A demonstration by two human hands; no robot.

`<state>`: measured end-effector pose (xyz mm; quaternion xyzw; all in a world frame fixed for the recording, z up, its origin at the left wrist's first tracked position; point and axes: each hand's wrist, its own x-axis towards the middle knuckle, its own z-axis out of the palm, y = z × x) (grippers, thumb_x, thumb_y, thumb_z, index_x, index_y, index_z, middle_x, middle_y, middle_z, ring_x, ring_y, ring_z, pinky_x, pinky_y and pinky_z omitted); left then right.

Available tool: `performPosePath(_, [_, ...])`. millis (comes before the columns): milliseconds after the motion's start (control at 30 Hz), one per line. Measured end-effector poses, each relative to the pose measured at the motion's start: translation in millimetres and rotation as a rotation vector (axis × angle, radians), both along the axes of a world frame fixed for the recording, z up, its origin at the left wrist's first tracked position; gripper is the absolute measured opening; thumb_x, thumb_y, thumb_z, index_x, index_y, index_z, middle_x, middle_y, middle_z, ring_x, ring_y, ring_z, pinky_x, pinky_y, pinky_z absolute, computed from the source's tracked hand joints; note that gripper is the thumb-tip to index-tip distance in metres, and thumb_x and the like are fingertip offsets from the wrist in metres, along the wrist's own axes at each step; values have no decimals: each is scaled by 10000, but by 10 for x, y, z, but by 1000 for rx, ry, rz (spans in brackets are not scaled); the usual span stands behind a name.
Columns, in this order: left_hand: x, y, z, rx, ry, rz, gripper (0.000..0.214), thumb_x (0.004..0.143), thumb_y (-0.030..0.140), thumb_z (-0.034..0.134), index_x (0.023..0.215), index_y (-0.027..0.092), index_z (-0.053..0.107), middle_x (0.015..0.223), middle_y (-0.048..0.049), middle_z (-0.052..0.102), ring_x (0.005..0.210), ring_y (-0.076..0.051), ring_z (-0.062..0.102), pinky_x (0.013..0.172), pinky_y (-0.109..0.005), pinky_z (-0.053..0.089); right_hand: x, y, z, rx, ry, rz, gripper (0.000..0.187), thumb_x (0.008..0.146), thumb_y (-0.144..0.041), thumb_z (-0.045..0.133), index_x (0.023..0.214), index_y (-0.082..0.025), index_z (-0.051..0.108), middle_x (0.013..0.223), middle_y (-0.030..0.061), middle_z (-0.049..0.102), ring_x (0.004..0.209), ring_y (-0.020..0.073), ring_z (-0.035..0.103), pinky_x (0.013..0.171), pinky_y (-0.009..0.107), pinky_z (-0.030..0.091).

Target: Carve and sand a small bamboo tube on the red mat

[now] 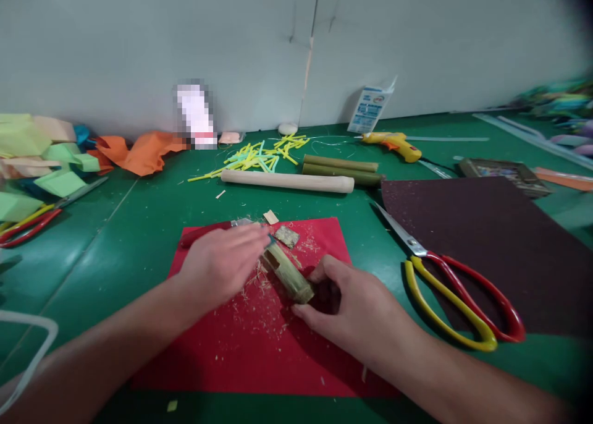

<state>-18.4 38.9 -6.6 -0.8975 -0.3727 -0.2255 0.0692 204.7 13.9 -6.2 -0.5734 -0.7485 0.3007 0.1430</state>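
A short piece of green bamboo [288,274] lies on a red mat [259,343] strewn with shavings. My right hand [345,303] grips the near end of the bamboo with closed fingers. My left hand [222,263] is closed over the far end, fingers pressed together; a thin blue-tipped tool seems to be under them, but I cannot make it out. A small cut chip [287,236] lies just beyond the bamboo. A red-handled knife [208,231] lies on the mat's far edge.
Red-and-yellow scissors [456,294] lie to the right on dark sandpaper [491,238]. Behind the mat are a wooden dowel [287,181], two bamboo sticks [343,169], yellow straw pieces [259,156] and a glue gun [393,144]. Coloured paper [50,164] and more scissors [32,223] sit at the left.
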Motion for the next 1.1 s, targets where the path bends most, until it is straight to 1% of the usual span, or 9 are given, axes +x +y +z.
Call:
performPosePath(100, [0,22,14,70,19,37,282,868,144,446,1082,123,629,1100,-77,662,1042,-203,614,853,-334,536,-6,1,2,0,3,-5,254,649,-360,661,778,-229,486,647,-36,590,538,115,495,477,226,331])
performPosePath(200, [3,24,29,56,60,-60,305,862,122,428,1103,109,615,1147,-79,638,1076,-201,594,880,-331,519,-12,1,12,7,5,-1,245,641,-338,663,765,-228,483,638,-39,587,535,114,491,478,225,331])
performPosePath(367, [7,9,27,85,42,17,287,867,143,433,1077,133,629,1094,-70,665,1033,-200,619,833,-322,535,-8,-1,23,27,15,1,228,649,-333,662,754,-225,490,634,-38,584,529,112,490,474,224,328])
performPosePath(467, [19,-12,18,46,62,-69,315,863,126,419,1114,129,610,1160,-77,631,1099,-197,580,896,-329,510,2,0,25,49,10,19,227,645,-320,665,746,-225,486,637,-39,579,529,110,482,475,224,325])
performPosePath(633, [12,3,9,59,19,35,288,869,150,438,1082,145,631,1099,-67,663,1033,-197,620,863,-327,532,18,-9,26,46,-2,21,245,653,-364,666,755,-224,492,629,-39,572,526,113,482,472,225,321])
performPosePath(767, [15,-14,15,15,58,-75,326,858,112,426,1132,128,602,1189,-71,614,1122,-193,566,934,-331,498,12,-11,12,77,14,36,228,649,-328,667,746,-222,490,643,-39,578,530,108,485,484,223,327])
performPosePath(900, [1,8,25,56,22,-8,288,867,136,442,1089,132,626,1105,-69,660,1048,-186,613,896,-317,521,0,-5,21,54,9,16,234,649,-352,668,753,-220,504,640,-35,583,516,108,487,475,225,324])
performPosePath(967, [11,-1,18,63,28,-20,298,856,120,447,1098,122,621,1114,-79,655,1061,-200,605,888,-333,524,1,-4,27,59,16,29,227,648,-342,666,745,-220,499,643,-34,583,523,108,487,479,224,327])
performPosePath(1100, [25,-19,29,-67,-53,-85,291,869,139,456,1108,144,622,1133,-65,647,1090,-190,587,951,-347,492,13,-1,22,82,24,48,211,658,-321,655,733,-221,485,643,-38,575,528,106,476,485,224,325])
